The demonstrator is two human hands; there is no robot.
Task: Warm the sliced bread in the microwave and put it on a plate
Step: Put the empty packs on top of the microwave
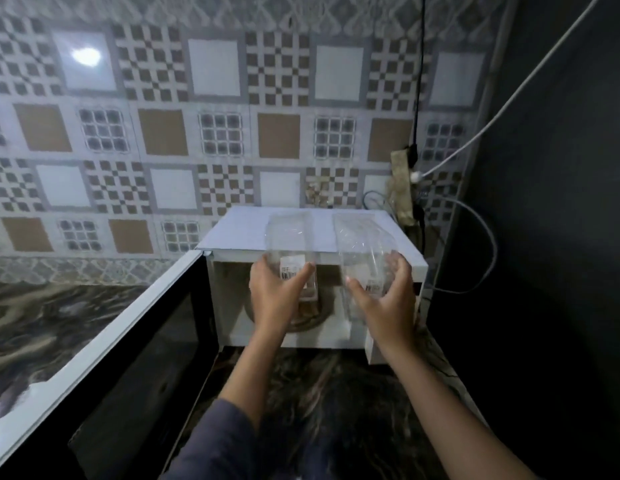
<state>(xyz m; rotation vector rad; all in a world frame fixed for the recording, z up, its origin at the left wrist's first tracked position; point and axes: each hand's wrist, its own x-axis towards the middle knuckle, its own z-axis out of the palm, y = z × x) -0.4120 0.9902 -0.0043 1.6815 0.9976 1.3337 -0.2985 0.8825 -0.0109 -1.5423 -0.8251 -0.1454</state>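
**Position.** The microwave (239,230) stands on the dark marbled counter (319,372) at centre frame. Its door (128,358) is swung fully open toward 8 o'clock.

**Grips.** Both are raised in front of the open cavity.
- The left grip (275,294) is curled round the near end of a clear plastic container (290,237), fingers on its 9 o'clock side and thumb on its 3 o'clock side.
- The right grip (384,296) holds a second clear container (362,244) the same way, thumb at 9 o'clock and fingers at 3 o'clock.
- Each container carries a small label near the hand.
- Whether the two are hinged halves of one pack or separate pieces cannot be told.

**Task item.** A brownish shape, judged to be the sliced bread (307,310), lies low in the cavity on the turntable (313,326). It is partly screened by the left container.

**Governing relation.**
- The bread sits beyond and below both grips, toward 12 o'clock from the wrists.
- It lies in the gap between the grips and is nearer the left one.
- Its long axis cannot be read.
- The containers' long axes run away from the person toward 12 o'clock, with their far ends above the microwave roof.

**Assessment.** The bread appears to be loaded. Both grips are occupied, so one must be freed before the door can be swung shut.

**Other.** A white cable (488,251) hangs at 3 o'clock, close beside the microwave. No plate shows in view.
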